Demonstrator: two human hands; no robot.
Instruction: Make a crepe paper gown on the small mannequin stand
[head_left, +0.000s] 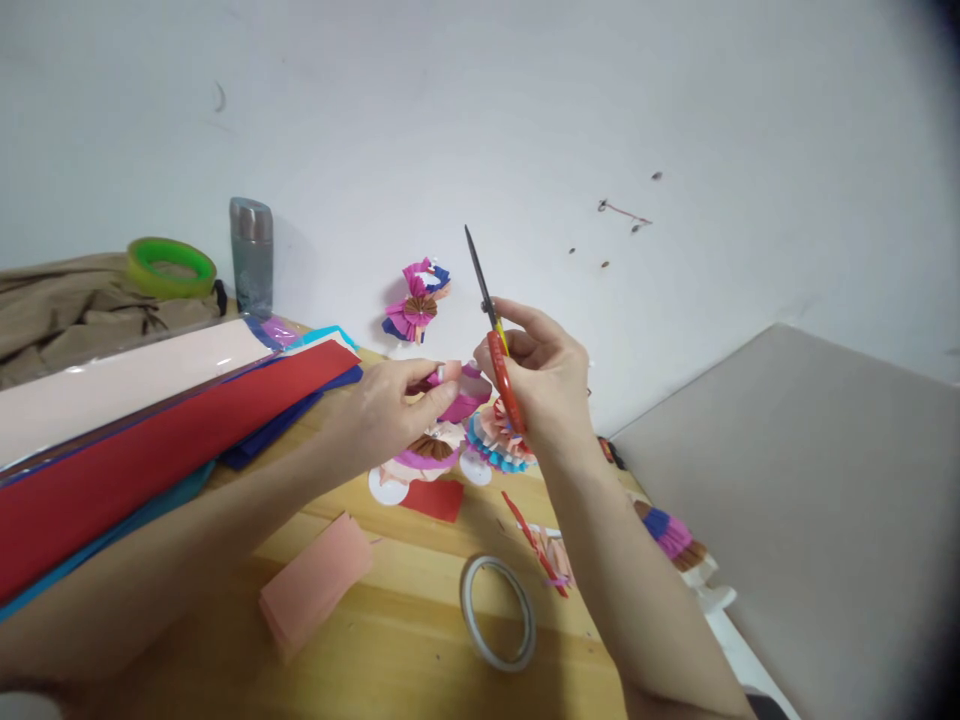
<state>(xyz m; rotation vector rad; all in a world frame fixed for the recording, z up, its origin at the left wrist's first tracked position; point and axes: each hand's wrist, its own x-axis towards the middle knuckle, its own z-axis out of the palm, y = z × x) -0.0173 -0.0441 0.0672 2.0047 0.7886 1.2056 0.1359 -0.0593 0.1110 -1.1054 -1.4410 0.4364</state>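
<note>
My left hand [397, 400] pinches a magenta strip of crepe paper [466, 395] between thumb and fingertips. Close by on the right, my right hand [544, 365] is wrapped around the red-handled scissors [504, 380], whose dark blade points up and away. The right fingertips come near the magenta paper; I cannot tell if they touch it. Behind and below the hands sit pleated paper decorations: a pink and brown one [433, 450] and a blue, peach and red one [499, 440], both partly covered.
Peach paper [319, 580], red paper [433, 500] and a tape roll [498, 612] lie on the wooden table [405, 650]. Long crepe sheets [180, 440] fill the left side. A tumbler [252, 255] and green tape [171, 268] stand behind. A pleated decoration [416, 305] is at the wall.
</note>
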